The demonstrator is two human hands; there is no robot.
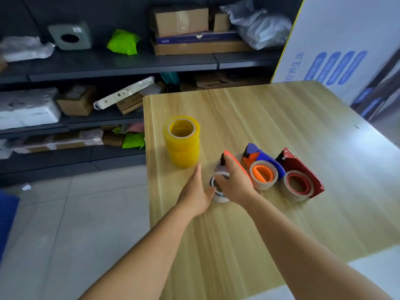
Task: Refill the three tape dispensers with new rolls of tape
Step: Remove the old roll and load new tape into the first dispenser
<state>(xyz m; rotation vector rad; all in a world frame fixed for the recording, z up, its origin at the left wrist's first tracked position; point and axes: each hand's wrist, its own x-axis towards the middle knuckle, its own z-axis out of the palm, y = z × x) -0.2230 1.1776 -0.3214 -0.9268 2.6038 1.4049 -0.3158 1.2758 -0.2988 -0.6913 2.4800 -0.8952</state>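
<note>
Three tape dispensers lie in a row on the wooden table [281, 118]. The leftmost, an orange-red dispenser [238, 163], is mostly hidden under my right hand [234, 181], whose fingers curl over its empty cardboard core [220, 199]. My left hand [195, 190] lies flat beside that core, thumb touching it. Right of it sit a blue and orange dispenser [263, 161] and a dark red dispenser [300, 167], each with a nearly empty core. A stack of new yellow tape rolls [181, 141] stands upright behind my left hand.
The table's left edge runs close to the yellow stack, with tiled floor [86, 213] beyond. Dark shelves [108, 63] with cardboard boxes and bags stand behind. A large white printed carton [337, 40] leans at the table's far right corner.
</note>
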